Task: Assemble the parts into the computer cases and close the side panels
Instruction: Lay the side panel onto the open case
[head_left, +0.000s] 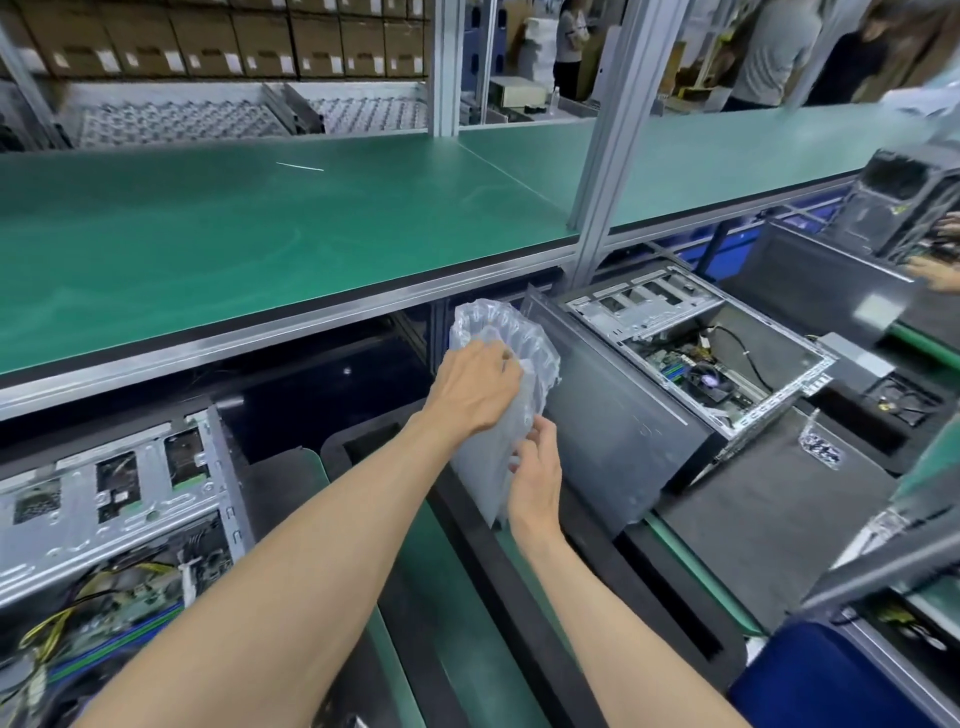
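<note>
Two open computer cases flank the person on the conveyor line. The right case (691, 364) lies on its side on a dark foam pad (769, 499), motherboard and black cable exposed, its dark outer wall facing the hands. The left case (119, 509) shows its drive cage and yellow and blue wiring. Both are sheet steel, stiff and probably heavy, with thin edges that look sharp; I would take them by the frame rails, not the cut-outs.

Between them, held upright over the gap in the belt, is a clear air-column cushion bag (511, 395), just beside the right case's wall. It looks light, soft and slick, and whatever part sits inside is hidden, so it should be treated as fragile. Squeezing the inflated ribs gives little purchase; the flat, uninflated lower edge is the better place to grip or tear it open.

Her left hand (475, 387) lies over the bag's upper part, fingers curled onto the plastic and holding it. The right hand (535, 467) pinches the lower edge between thumb and fingers, seemingly working at the opening.

Smallest, a little clear packet with dark contents (823, 449) lies on the foam pad, well apart from the hands; it may hold screws, though I cannot tell.
</note>
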